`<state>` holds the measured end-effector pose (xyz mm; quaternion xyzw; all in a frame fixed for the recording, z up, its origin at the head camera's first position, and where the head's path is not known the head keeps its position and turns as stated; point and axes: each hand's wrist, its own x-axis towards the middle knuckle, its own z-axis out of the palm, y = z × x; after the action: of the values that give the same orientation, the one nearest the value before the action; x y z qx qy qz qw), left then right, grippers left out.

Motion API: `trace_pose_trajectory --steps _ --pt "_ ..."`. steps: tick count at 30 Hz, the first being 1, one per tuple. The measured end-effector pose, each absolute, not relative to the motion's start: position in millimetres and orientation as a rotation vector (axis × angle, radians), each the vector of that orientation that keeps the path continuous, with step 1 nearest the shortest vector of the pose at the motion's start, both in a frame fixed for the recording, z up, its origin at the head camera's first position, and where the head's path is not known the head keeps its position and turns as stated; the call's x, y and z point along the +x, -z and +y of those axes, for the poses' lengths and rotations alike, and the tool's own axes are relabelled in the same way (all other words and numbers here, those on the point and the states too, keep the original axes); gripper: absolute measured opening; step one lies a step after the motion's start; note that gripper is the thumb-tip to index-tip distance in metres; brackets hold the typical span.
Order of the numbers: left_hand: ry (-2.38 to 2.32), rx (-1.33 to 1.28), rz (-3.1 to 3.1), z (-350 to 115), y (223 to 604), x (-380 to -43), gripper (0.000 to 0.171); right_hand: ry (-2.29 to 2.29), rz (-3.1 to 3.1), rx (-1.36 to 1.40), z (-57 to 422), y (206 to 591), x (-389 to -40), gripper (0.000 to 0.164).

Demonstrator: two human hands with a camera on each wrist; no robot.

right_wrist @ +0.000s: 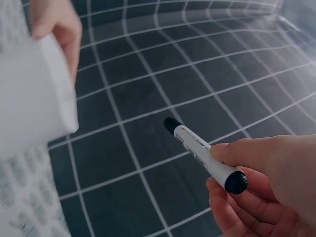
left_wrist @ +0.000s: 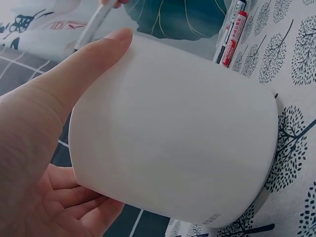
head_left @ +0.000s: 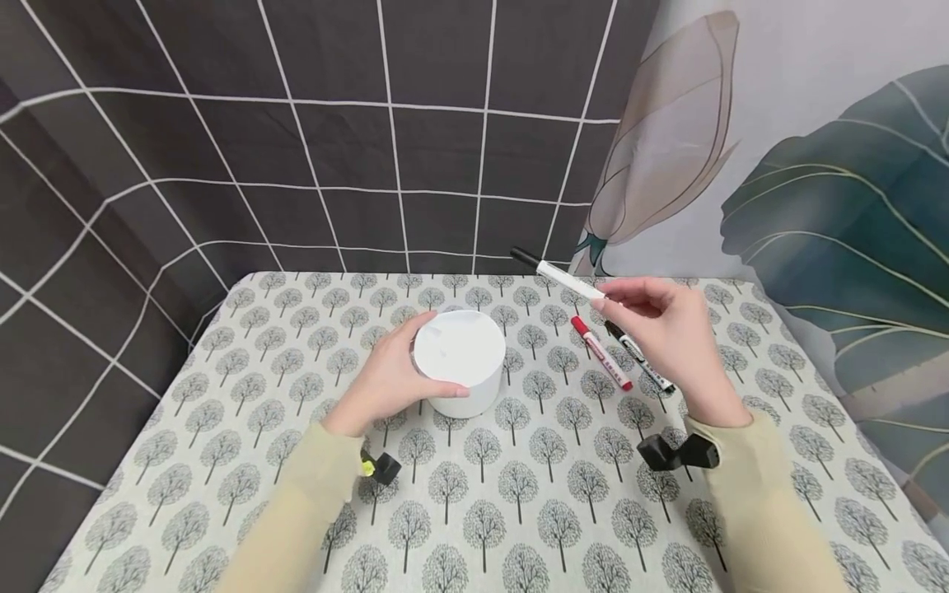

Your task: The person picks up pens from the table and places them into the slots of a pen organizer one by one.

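Cream sleeves [head_left: 296,511] nearest; left hand [head_left: 391,375] grips white container [head_left: 480,397] toward worktop's [head_left: 519,511] far edge, contents can't be made out. Right hand [head_left: 667,329] pinches black-capped white marker [head_left: 569,282], held above worktop right of container. Red marker [head_left: 602,354], black-and-white marker [head_left: 648,366] lie toward far right corner.

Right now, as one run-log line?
left hand: grips white container | right hand: pinches raised white marker | tablecloth: red marker, black-capped marker

Held marker [head_left: 567,280]: white, black ends
Container [head_left: 461,362]: white
Second marker [head_left: 601,352]: red, white
Third marker [head_left: 643,361]: black, white
Cloth [head_left: 511,461]: pale, grey trees
Backdrop [head_left: 437,148]: charcoal, white grid
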<state>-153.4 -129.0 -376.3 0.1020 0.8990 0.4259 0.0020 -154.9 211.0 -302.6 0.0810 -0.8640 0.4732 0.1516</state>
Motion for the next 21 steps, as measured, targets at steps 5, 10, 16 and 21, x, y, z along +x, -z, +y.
trace_pose_trajectory --steps 5,10,16,21 --pt "-1.332 0.314 2.823 -130.8 376.2 -153.8 0.125 -1.488 -2.377 0.235 200.8 294.3 -158.2 0.027" --pt "-1.329 0.325 2.821 -131.1 375.2 -154.8 0.125 -1.593 -2.264 0.251 190.3 292.1 -162.1 0.028" --pt "-1.341 0.314 2.815 -131.2 375.6 -153.8 0.125 -1.679 -2.231 0.327 176.2 296.4 -168.2 0.031" --pt "-1.362 0.345 2.801 -130.0 375.3 -153.3 0.125 -1.684 -2.289 0.376 166.2 305.8 -171.0 0.032"
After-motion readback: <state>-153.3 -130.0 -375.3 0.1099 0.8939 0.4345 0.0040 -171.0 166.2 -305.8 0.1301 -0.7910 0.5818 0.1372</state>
